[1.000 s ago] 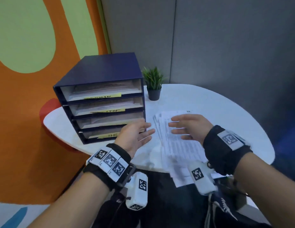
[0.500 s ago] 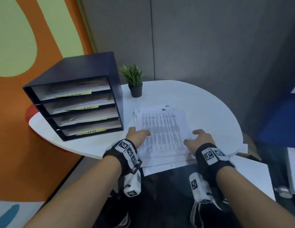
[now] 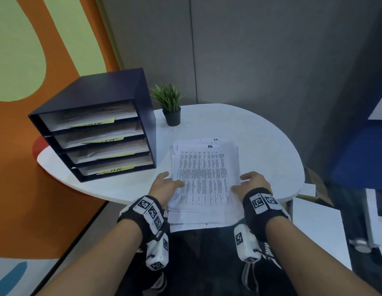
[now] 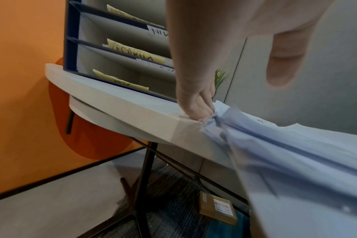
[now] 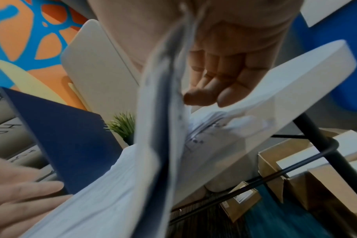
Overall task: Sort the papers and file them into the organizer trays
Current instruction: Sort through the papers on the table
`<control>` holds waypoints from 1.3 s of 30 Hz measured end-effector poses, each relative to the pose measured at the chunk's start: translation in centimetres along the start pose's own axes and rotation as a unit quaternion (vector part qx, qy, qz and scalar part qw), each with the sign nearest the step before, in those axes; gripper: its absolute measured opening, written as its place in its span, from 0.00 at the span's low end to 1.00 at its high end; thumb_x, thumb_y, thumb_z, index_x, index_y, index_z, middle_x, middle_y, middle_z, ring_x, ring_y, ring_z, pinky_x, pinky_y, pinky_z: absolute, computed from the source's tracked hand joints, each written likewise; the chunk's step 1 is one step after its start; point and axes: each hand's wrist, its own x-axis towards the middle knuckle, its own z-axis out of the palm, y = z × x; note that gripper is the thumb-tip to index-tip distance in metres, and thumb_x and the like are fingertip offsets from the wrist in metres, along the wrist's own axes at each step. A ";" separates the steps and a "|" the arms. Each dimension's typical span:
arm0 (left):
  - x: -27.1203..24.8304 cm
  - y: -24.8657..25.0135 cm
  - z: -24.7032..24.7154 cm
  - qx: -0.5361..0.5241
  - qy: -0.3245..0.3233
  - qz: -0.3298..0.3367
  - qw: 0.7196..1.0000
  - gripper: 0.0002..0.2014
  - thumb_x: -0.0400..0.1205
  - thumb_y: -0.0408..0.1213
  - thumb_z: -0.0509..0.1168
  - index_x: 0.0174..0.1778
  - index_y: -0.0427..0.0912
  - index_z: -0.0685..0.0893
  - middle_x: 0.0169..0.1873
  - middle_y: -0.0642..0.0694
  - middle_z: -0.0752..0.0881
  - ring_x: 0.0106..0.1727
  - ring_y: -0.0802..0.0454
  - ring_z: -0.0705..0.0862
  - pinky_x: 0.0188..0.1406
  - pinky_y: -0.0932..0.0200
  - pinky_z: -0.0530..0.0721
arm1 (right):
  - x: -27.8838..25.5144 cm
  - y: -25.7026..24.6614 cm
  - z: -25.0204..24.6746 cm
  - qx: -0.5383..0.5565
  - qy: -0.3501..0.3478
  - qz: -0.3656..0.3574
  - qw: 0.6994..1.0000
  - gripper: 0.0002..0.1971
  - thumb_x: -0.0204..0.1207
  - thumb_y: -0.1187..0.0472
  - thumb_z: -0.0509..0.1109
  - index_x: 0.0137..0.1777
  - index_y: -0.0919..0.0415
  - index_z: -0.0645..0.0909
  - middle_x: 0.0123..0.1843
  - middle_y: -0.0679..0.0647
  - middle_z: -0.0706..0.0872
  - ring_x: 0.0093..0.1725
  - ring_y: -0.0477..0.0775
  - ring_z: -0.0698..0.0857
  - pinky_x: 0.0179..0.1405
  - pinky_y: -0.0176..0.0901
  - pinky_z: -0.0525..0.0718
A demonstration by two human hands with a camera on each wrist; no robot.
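A thick stack of printed papers (image 3: 205, 178) lies on the white table (image 3: 260, 146), its near end hanging over the edge. My left hand (image 3: 164, 184) is at the stack's left edge. Its straight fingertips (image 4: 196, 111) dig into the crumpled corners of the sheets, and the thumb is held apart above. My right hand (image 3: 252, 182) is at the right edge. In the right wrist view a raised sheaf (image 5: 163, 112) runs up between its thumb and fingers (image 5: 214, 90). The dark blue organizer (image 3: 100, 129) stands to the left, with several trays that hold papers and yellow labels.
A small potted plant (image 3: 169, 103) stands behind the stack, beside the organizer. Grey partition walls close the back. A blue chair (image 3: 360, 157) is at the right. Cardboard boxes (image 5: 296, 161) and a small carton (image 4: 218, 207) sit on the floor under the table.
Both hands have come down from hovering over the stack to its near end, one at each side edge. The view has swung right, so the organizer sits further left.
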 end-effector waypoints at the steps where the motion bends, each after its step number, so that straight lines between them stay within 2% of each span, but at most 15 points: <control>1: 0.1 -0.2 -0.1 -0.001 -0.001 0.000 1.000 0.36 0.79 0.34 0.72 0.82 0.42 0.64 0.78 0.42 0.72 0.74 0.44 0.74 0.60 0.58 0.71 | 0.0 0.0 -0.2 0.002 -0.001 0.006 1.000 0.17 0.68 0.60 0.75 0.57 0.54 0.82 0.51 0.51 0.88 0.44 0.56 0.85 0.43 0.39 0.80; 4: 0.3 -0.5 -0.4 -0.002 -0.001 -0.003 1.000 0.34 0.79 0.33 0.71 0.81 0.42 0.65 0.77 0.41 0.73 0.72 0.44 0.75 0.61 0.57 0.73 | 0.2 0.2 -0.9 -0.012 -0.015 0.021 1.000 0.11 0.71 0.60 0.72 0.53 0.58 0.85 0.42 0.54 0.87 0.41 0.58 0.84 0.39 0.39 0.79; 7: 0.5 -0.7 -0.6 0.003 0.000 -0.004 1.000 0.32 0.80 0.33 0.70 0.80 0.43 0.67 0.76 0.42 0.74 0.70 0.44 0.76 0.62 0.56 0.75 | 0.6 0.5 -1.3 0.007 -0.007 0.035 0.999 0.16 0.73 0.63 0.68 0.61 0.62 0.84 0.54 0.62 0.88 0.43 0.61 0.82 0.41 0.40 0.77; 9: 0.8 -0.7 -0.6 0.011 0.003 -0.004 1.000 0.31 0.80 0.33 0.69 0.80 0.42 0.68 0.75 0.41 0.75 0.70 0.44 0.76 0.66 0.53 0.75 | 0.7 0.5 -1.4 0.043 0.024 0.036 0.998 0.16 0.75 0.64 0.65 0.63 0.65 0.81 0.55 0.63 0.87 0.43 0.62 0.81 0.41 0.41 0.78; 14: 1.0 -0.7 0.1 0.048 0.010 0.011 0.999 0.28 0.80 0.32 0.69 0.77 0.39 0.70 0.73 0.40 0.76 0.68 0.45 0.78 0.60 0.58 0.75 | 0.5 -0.4 -1.8 0.112 0.097 0.018 0.989 0.14 0.82 0.61 0.61 0.66 0.61 0.74 0.56 0.64 0.84 0.43 0.61 0.78 0.42 0.45 0.76; 19: 1.1 -0.5 0.5 0.084 0.010 0.018 0.996 0.29 0.81 0.34 0.68 0.78 0.39 0.70 0.75 0.41 0.74 0.69 0.45 0.78 0.58 0.60 0.74 | -0.5 -1.4 -1.7 0.156 0.079 -0.033 0.984 0.16 0.83 0.65 0.58 0.69 0.54 0.71 0.56 0.56 0.83 0.45 0.59 0.81 0.45 0.45 0.79; 23: 1.2 -0.2 -0.1 0.108 -0.002 0.020 0.994 0.27 0.82 0.37 0.67 0.77 0.38 0.71 0.70 0.43 0.77 0.61 0.48 0.78 0.58 0.59 0.75 | -1.1 -2.3 -1.4 0.163 0.049 -0.082 0.982 0.20 0.83 0.67 0.55 0.73 0.53 0.71 0.60 0.58 0.83 0.53 0.62 0.84 0.55 0.54 0.85; 24: 1.2 0.0 -0.4 0.116 -0.006 0.020 0.993 0.23 0.83 0.40 0.66 0.74 0.39 0.74 0.66 0.42 0.80 0.59 0.48 0.79 0.60 0.57 0.78 | -1.1 -2.5 -1.4 0.158 0.039 -0.085 0.983 0.21 0.82 0.68 0.55 0.73 0.55 0.72 0.62 0.59 0.83 0.55 0.63 0.84 0.57 0.55 0.84; 26: 1.1 0.7 -1.3 0.137 -0.026 0.024 0.990 0.13 0.86 0.47 0.61 0.57 0.42 0.82 0.54 0.40 0.83 0.50 0.45 0.81 0.59 0.48 0.83 | -1.4 -2.8 -1.4 0.150 -0.004 -0.076 0.986 0.23 0.79 0.71 0.54 0.73 0.58 0.73 0.62 0.60 0.83 0.53 0.64 0.84 0.53 0.55 0.86; 28: 0.9 0.9 -2.8 0.143 -0.022 0.022 0.989 0.20 0.87 0.52 0.56 0.48 0.39 0.83 0.48 0.41 0.86 0.45 0.45 0.83 0.50 0.52 0.84 | -2.1 -3.0 -1.1 0.138 -0.079 -0.056 0.986 0.24 0.78 0.73 0.53 0.72 0.58 0.74 0.59 0.59 0.83 0.47 0.63 0.84 0.37 0.51 0.89; 29: 0.8 0.7 -3.7 0.134 -0.026 0.018 0.990 0.22 0.87 0.53 0.57 0.50 0.36 0.84 0.49 0.42 0.88 0.45 0.45 0.86 0.49 0.55 0.85 | -2.6 -3.1 -0.7 0.121 -0.121 -0.049 0.984 0.24 0.78 0.72 0.54 0.71 0.57 0.75 0.59 0.59 0.82 0.46 0.62 0.84 0.32 0.48 0.89; 32: 0.1 -0.6 -7.1 0.142 -0.027 -0.007 0.989 0.18 0.86 0.44 0.62 0.63 0.34 0.84 0.54 0.44 0.90 0.50 0.48 0.89 0.48 0.63 0.86 | -4.6 -4.0 0.4 0.081 -0.209 -0.057 0.973 0.14 0.75 0.72 0.59 0.54 0.61 0.82 0.52 0.61 0.85 0.46 0.63 0.84 0.43 0.55 0.89; 36: -1.0 -3.1 -12.6 0.198 -0.001 -0.015 0.980 0.18 0.88 0.44 0.60 0.66 0.36 0.84 0.62 0.43 0.85 0.57 0.49 0.84 0.39 0.73 0.76 | -8.7 -5.9 2.2 0.158 -0.306 -0.021 0.939 0.10 0.77 0.76 0.61 0.50 0.64 0.80 0.42 0.59 0.83 0.35 0.59 0.80 0.22 0.41 0.82; 38: -1.0 -4.4 -15.3 0.168 -0.003 -0.028 0.985 0.16 0.86 0.40 0.63 0.64 0.34 0.85 0.59 0.42 0.87 0.53 0.47 0.85 0.45 0.68 0.82 | -10.3 -6.7 3.5 0.173 -0.346 -0.021 0.922 0.11 0.77 0.76 0.60 0.51 0.63 0.80 0.44 0.61 0.86 0.34 0.61 0.80 0.20 0.39 0.77; 39: -1.0 -4.6 -16.6 0.111 0.003 -0.050 0.993 0.15 0.85 0.38 0.65 0.63 0.32 0.86 0.58 0.38 0.88 0.52 0.43 0.85 0.54 0.58 0.84 | -10.8 -7.2 4.2 0.179 -0.359 -0.027 0.916 0.12 0.77 0.76 0.60 0.53 0.64 0.81 0.47 0.64 0.87 0.33 0.62 0.82 0.19 0.38 0.76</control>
